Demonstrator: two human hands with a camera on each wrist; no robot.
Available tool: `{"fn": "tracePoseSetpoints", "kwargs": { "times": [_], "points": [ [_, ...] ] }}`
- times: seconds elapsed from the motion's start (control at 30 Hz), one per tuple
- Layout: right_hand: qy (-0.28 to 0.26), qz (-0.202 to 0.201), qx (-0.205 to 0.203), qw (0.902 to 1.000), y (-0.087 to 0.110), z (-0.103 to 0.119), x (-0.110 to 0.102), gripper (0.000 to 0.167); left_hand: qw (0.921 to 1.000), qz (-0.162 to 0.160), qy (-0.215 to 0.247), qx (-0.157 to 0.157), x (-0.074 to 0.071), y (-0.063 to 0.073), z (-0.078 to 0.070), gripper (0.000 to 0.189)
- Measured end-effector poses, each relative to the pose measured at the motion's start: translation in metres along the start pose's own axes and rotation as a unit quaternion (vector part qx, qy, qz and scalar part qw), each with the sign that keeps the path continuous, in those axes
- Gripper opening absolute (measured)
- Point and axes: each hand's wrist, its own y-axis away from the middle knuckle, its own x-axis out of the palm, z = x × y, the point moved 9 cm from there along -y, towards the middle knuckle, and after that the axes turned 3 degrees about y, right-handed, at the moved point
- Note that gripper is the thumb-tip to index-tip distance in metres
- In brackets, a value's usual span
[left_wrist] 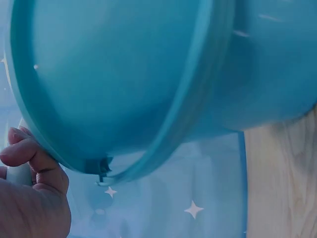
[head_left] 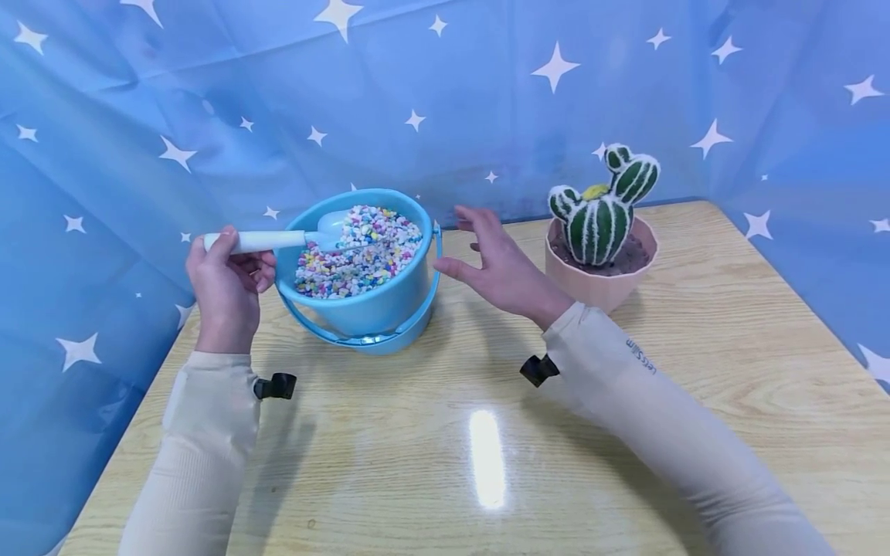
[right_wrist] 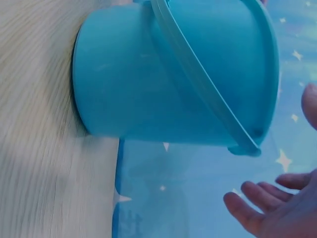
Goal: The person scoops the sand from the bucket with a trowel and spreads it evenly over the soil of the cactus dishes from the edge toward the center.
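Observation:
A blue bucket (head_left: 375,309) stands upright on the table, filled with small multicoloured pebbles (head_left: 361,270). My left hand (head_left: 225,289) grips the white handle of a small shovel (head_left: 267,241); its pale blue scoop lies among the pebbles, partly covered by them. In the left wrist view, the left hand (left_wrist: 37,188) is close beside the bucket's rim. My right hand (head_left: 501,266) is held to the right of the bucket, fingers spread and holding nothing. The right wrist view shows the right hand's fingers (right_wrist: 252,203) apart from the bucket (right_wrist: 133,74), whose carrying handle hangs down its side.
To the right, a green cactus (head_left: 598,228) stands in a pink pot (head_left: 598,286) behind the right forearm. A blue curtain with white stars (head_left: 487,100) hangs behind the wooden table (head_left: 417,432). Light reflects off the tabletop near its middle.

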Motion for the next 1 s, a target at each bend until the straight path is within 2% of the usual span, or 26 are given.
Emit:
{"fn": "tracePoseSetpoints", "kwargs": {
  "times": [0.33, 0.63, 0.8, 1.0],
  "points": [
    [0.022, -0.007, -0.001, 0.9997, 0.024, -0.006, -0.024, 0.084, 0.9995, 0.025, 0.017, -0.006, 0.025, 0.004, -0.002, 0.014],
    [0.032, -0.043, 0.016, 0.9984, 0.050, -0.010, -0.054, 0.079, 0.9982, 0.052, 0.028, -0.011, 0.054, 0.004, 0.002, 0.015],
    [0.032, -0.089, 0.019, 0.9953, 0.070, -0.013, -0.079, 0.073, 0.9976, 0.055, 0.038, -0.017, 0.064, 0.004, 0.005, 0.012],
    [0.005, -0.188, 0.009, 0.9820, 0.097, -0.021, -0.120, 0.054, 0.9963, 0.071, 0.042, -0.026, 0.082, 0.005, 0.009, 0.013]
  ]
}}
